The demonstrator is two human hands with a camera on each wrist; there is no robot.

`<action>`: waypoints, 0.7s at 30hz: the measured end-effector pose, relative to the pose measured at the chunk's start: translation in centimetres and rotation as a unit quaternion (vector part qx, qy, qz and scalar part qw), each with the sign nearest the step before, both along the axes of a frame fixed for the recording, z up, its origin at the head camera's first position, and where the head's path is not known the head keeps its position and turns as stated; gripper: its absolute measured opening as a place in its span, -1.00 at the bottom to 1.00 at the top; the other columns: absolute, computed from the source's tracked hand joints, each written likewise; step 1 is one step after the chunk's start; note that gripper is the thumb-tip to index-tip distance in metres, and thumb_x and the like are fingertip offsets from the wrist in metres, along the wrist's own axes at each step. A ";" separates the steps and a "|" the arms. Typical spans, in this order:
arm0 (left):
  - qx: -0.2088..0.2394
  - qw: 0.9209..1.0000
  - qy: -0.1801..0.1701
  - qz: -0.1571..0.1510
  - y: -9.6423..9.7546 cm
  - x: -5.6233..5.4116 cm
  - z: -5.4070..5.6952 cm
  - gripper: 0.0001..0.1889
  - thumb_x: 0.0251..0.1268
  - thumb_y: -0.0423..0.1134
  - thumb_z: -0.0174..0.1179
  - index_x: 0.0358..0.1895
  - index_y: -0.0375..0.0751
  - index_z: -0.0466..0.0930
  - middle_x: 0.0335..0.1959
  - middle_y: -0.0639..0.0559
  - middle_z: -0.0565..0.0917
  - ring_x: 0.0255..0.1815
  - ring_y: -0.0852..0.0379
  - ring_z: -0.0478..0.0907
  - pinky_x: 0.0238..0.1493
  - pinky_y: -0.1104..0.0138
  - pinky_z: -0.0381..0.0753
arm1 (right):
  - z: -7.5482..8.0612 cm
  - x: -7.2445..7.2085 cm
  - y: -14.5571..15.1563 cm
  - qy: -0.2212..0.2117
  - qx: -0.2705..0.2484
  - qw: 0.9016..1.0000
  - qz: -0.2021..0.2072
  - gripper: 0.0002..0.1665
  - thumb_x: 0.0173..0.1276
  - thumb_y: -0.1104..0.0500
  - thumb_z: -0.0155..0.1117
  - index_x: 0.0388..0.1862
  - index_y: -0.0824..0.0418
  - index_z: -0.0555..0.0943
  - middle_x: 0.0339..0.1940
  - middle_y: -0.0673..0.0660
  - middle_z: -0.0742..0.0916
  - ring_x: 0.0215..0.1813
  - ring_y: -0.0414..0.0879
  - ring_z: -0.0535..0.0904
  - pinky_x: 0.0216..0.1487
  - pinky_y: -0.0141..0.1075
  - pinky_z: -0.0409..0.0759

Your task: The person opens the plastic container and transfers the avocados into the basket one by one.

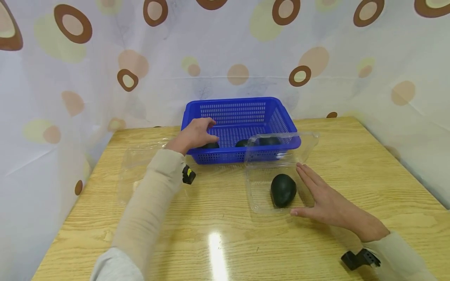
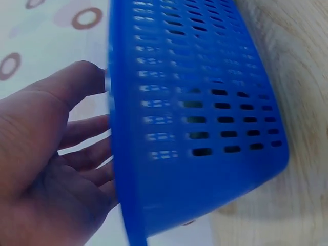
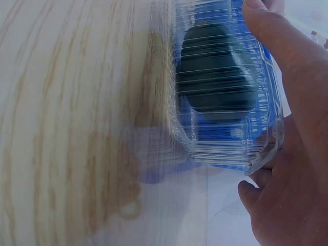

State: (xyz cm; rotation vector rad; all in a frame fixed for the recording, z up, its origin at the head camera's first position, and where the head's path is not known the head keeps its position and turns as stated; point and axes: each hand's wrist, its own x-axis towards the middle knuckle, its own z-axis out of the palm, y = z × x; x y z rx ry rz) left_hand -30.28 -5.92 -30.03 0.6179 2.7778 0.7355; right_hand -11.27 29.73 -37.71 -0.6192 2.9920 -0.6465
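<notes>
My left hand (image 1: 197, 134) reaches over the front left rim of a blue plastic basket (image 1: 242, 156), thumb and fingers apart. Just below it lies a dark green avocado (image 1: 210, 145), partly hidden by the hand and rim. In the left wrist view the fingertips go out of sight behind the basket wall. My right hand (image 1: 328, 203) lies beside an open clear plastic clamshell box (image 1: 258, 195), with the thumb near its front corner and straight fingers along its right side. One avocado (image 1: 283, 190) sits inside that box; the right wrist view shows it through the ribbed wall.
More avocados (image 1: 242, 143) lie along the basket's front inside, partly behind the box's raised lid (image 1: 281, 150). A second clear plastic box (image 1: 135, 164) stands at the left, partly behind my left arm. The wooden table (image 1: 246, 246) meets a patterned cloth (image 1: 239, 47) behind the basket.
</notes>
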 end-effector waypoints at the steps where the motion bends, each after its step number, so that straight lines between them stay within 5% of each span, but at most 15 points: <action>1: 0.010 1.000 0.001 -0.002 0.0 0.2 0.2 -0.37 0.33 -0.10 0.25 0.40 -0.26 0.34 0.38 -0.14 0.46 0.42 -0.03 0.38 0.42 0.13 0.40 | 0.0 0.0 0.0 0.000 -0.001 1.000 0.000 0.38 0.14 -0.27 0.46 0.65 0.17 -0.17 0.66 0.25 -0.02 0.62 0.31 -0.08 0.35 0.39 0.23; 11: 0.094 0.994 0.039 -0.028 -0.2 2.6 1.5 -0.42 0.36 -0.11 0.25 0.40 -0.12 0.35 0.41 -0.08 0.43 0.43 0.03 0.37 0.43 0.16 0.40 | 0.2 0.1 -0.1 0.000 -0.006 1.000 0.002 0.38 0.15 -0.25 0.46 0.66 0.10 -0.22 0.66 0.26 -0.02 0.63 0.30 -0.10 0.35 0.40 0.22; 21: 0.160 0.979 0.101 -0.072 0.5 5.7 1.9 -0.47 0.35 -0.15 0.26 0.35 -0.12 0.41 0.33 -0.02 0.51 0.36 0.05 0.44 0.37 0.22 0.46 | 0.1 0.1 -0.1 -0.004 -0.007 1.000 0.000 0.39 0.15 -0.26 0.46 0.65 0.11 -0.22 0.66 0.25 -0.04 0.64 0.28 -0.12 0.35 0.40 0.22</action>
